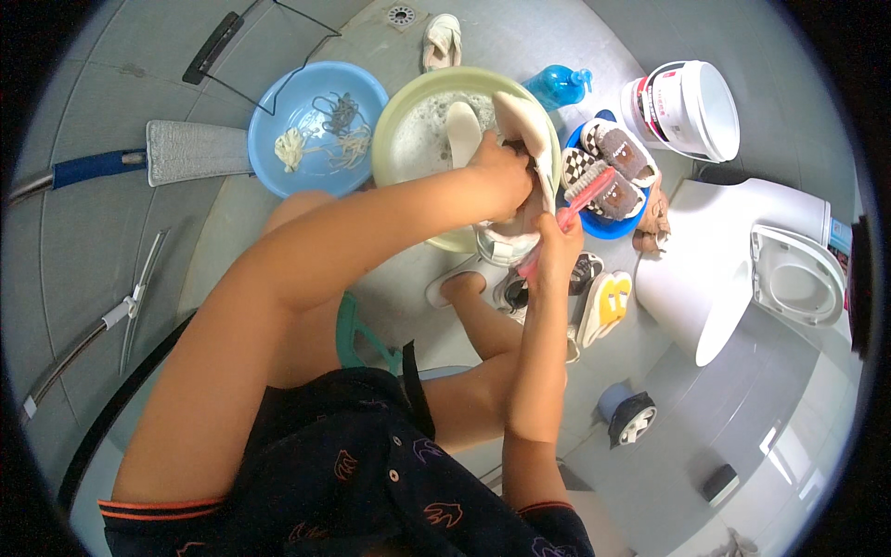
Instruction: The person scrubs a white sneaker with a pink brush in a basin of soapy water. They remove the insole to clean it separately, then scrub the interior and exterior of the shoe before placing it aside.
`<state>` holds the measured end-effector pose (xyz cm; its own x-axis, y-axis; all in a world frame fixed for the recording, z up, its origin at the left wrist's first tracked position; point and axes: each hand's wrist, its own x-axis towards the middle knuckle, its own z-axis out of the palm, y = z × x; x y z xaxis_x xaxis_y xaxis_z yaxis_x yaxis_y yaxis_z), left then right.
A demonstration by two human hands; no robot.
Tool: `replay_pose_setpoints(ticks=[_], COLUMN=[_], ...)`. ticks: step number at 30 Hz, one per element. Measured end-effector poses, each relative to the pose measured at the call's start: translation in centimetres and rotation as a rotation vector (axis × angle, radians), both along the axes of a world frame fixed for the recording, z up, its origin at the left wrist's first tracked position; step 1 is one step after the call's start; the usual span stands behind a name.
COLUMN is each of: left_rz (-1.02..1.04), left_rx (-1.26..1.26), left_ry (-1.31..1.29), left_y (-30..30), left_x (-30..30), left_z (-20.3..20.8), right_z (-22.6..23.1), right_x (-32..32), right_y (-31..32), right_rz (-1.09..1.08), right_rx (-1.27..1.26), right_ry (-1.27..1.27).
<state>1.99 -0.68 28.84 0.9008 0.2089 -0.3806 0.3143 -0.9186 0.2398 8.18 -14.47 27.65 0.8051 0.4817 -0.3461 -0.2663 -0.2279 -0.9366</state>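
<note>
My left hand (506,176) is closed on a white shoe (524,121), held tilted over the right side of a pale yellow-green basin (382,135). Its fingertips are partly hidden at the shoe's opening. My right hand (560,243), right beside the shoe, grips a pink scrubbing brush (590,188) by its handle, with the white-bristled head pointing up and away. Whether the brush touches the shoe I cannot tell. Foamy water (418,121) fills the basin, and a white insole-shaped piece (461,130) stands in it, left of the shoe.
Left of the basin, a blue basin (264,172) holds shoelaces (342,116) in water. To the right are a blue tub (608,231) with checkered shoes, a blue pump bottle (557,87), a white bucket (691,111) and a toilet (696,269). A white shoe (443,42) lies beyond.
</note>
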Motion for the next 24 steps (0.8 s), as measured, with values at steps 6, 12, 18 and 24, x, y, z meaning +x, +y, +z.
replay_pose_setpoints(ticks=[6,12,18,24], left_rz=[-0.019,0.218,0.073,0.141], left_rx=[0.04,0.008,0.141,0.247], left_ry=[0.092,-0.027,0.131,-0.238], left_y=[-0.1,-1.5,-2.6,-2.9], left_x=[0.5,1.1,0.8,0.3], left_z=[0.3,-2.5,0.3,-1.0], right_z=[-0.4,-0.5,-0.4,-1.1], right_x=[0.0,-0.4,-0.1,0.3], right_y=[-0.3,0.0,-0.3,0.0], right_rz=[-0.002,0.013,0.036,0.042], right_rx=[0.004,0.007,0.022,0.031], right_ry=[-0.01,0.017,0.005,-0.023])
